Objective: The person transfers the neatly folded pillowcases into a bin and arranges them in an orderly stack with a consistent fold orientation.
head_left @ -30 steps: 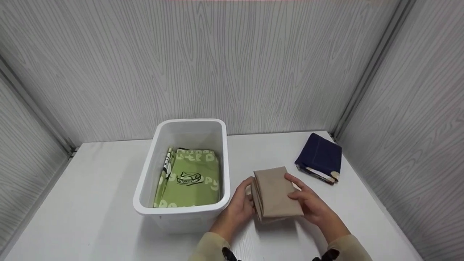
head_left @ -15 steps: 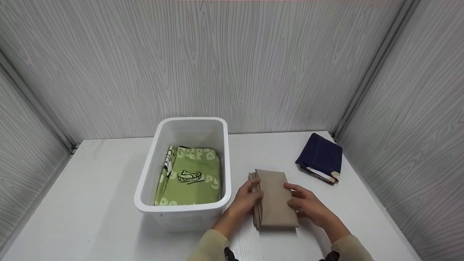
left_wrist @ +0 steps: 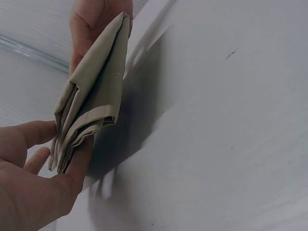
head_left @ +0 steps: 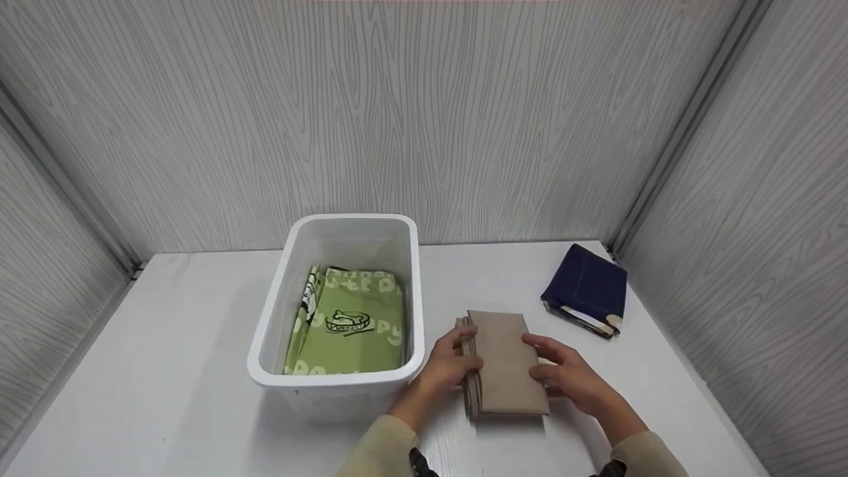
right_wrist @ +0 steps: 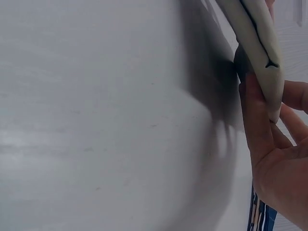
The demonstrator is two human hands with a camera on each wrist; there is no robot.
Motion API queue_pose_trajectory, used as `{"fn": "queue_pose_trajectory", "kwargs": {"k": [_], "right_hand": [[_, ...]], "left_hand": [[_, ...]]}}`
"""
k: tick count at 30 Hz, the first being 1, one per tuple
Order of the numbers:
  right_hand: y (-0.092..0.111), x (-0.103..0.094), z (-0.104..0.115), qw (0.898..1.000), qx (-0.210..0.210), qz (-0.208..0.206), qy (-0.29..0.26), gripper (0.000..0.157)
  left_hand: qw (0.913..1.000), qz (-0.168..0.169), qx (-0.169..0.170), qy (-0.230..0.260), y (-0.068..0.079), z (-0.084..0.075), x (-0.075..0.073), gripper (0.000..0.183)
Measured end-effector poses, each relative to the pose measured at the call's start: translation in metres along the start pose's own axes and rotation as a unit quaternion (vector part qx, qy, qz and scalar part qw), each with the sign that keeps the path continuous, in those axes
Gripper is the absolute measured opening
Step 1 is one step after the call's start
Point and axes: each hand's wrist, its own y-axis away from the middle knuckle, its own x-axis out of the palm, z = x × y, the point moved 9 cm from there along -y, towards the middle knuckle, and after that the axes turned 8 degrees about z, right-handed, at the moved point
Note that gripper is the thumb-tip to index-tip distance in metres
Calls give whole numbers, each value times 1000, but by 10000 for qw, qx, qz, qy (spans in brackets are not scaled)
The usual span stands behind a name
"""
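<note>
Tub [head_left: 334, 379] on the left, cloth [head_left: 351, 344] inside
The near cloth [head_left: 507, 364] is right of the tub, the far cloth [head_left: 586, 285] farther right.

Pale letters [head_left: 389, 333] now, right side of the folded green cloth [head_left: 361, 301] inside the white plastic bin [head_left: 334, 380]: "py" reads clearly; its other lettering, too broken to call!

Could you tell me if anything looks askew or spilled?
Yes: the navy cloth lies askew to the back edge of the table. The beige cloth, in the left hand and right hand, has slightly gaping layers. No spill shows.
</note>
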Motion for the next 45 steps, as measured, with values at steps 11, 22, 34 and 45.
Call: {"fn": "queue_pose_trajectory", "kwargs": {"k": [11, 22, 34, 45], "right_hand": [[4, -5, 7, 9999, -3, -124, 75, 71], [9, -5, 17, 9999, -102, -45, 55, 71], [12, -6, 24, 9999, -138, -33, 31, 71], [18, -5, 29, 9998, -214, -16, 15, 71]], "left_hand": [[9999, -72, 16, 83, -1, -6, 2, 61], [9999, -60, 95, -16, 2, -23, 1, 61], [9994, -177, 279, -58, 6, -35, -2, 61], [9997, -64, 222, 53, 8, -39, 2, 62]]}}
